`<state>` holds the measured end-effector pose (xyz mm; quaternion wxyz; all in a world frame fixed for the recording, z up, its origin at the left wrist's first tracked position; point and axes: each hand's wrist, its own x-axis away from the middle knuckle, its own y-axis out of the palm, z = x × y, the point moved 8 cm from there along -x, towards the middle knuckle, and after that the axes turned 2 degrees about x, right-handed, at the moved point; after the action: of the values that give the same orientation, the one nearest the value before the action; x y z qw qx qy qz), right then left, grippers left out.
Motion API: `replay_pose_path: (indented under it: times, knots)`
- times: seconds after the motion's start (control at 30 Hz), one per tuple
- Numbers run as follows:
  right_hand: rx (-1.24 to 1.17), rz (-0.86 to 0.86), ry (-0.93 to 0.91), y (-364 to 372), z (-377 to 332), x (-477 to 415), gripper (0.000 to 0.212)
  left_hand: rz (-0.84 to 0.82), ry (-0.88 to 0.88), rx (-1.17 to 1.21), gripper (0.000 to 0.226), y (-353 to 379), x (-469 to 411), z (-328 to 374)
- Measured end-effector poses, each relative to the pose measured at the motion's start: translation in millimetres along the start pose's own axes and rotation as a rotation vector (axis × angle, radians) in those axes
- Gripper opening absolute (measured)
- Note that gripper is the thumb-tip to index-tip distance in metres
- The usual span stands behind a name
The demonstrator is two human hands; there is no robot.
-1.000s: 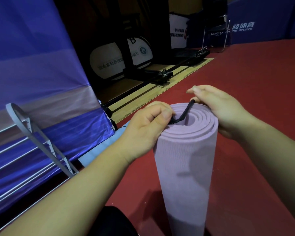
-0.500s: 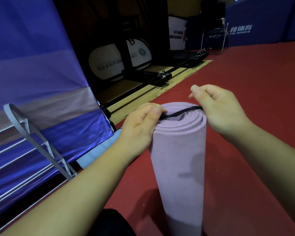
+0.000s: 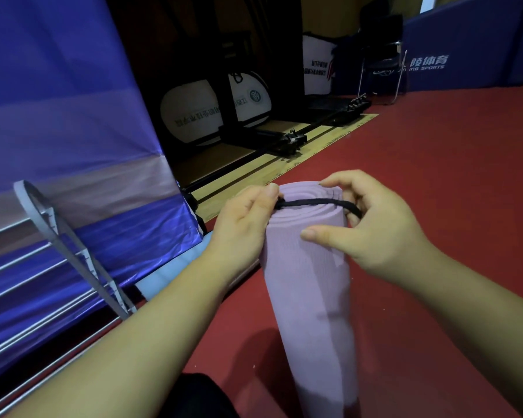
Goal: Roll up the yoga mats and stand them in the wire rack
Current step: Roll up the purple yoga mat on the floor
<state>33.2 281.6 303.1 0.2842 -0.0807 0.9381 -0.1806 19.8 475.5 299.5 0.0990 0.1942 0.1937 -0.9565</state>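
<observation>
the lilac yoga mat [image 3: 308, 282] is rolled and stood on end on the red floor [image 3: 435, 176], near the wire rack [image 3: 73, 250] at the left but not yet in it. a black elastic band [image 3: 311, 202] is stretched flat across the top end of the roll. its left end is pinched by the left hand [image 3: 245, 224] at the rim, so this grip is closed on the band. its right end is held in the curled fingers of the right hand [image 3: 375, 224], while the thumb of that hand is pressed on the side of the roll. it is judged that the band is being put over the roll to stop it from opening. for this step to be done well, the band should be held tight and wide enough that the rim is passed on both sides at once. if only one side is pulled down, the soft outer layer may be caught and folded, or the band may spring off. the roll should be steadied by the thumb so that the spiral is not loosened, and the band should be brought well below the top edge before either grip is released.
</observation>
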Motion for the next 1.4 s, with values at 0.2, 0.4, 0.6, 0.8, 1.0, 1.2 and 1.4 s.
replay_pose_path:
  times: [0.2, 0.4, 0.6, 0.8, 1.0, 1.2, 1.4]
  knots:
    - [-0.005, 0.048, -0.049, -3, -5, -2, 0.058, -0.131, -0.074, 0.105, 0.026, -4, -2, 4]
    - [0.045, 0.069, -0.103, 0, -7, -6, 0.053, 0.014, -0.088, 0.049, 0.031, -9, -6, -1]
    - [0.112, 0.147, -0.158, 2, -10, -3, 0.05, 0.233, 0.113, -0.101, 0.022, -21, -11, 17]
    - [0.085, 0.136, -0.109, -4, 4, -10, 0.05, -0.045, 0.044, 0.131, 0.019, -10, -13, 4]
    - [0.032, 0.14, -0.07, -15, 14, -13, 0.056, -0.139, 0.187, -0.192, 0.065, -9, -10, 9]
    - [-0.034, 0.121, -0.029, -20, 26, -15, 0.061, -0.021, 0.134, -0.17, 0.053, -4, -10, -12]
    - [-0.006, 0.206, 0.023, -27, 41, -7, 0.059, -0.163, 0.117, -0.12, 0.04, 16, -3, -19]
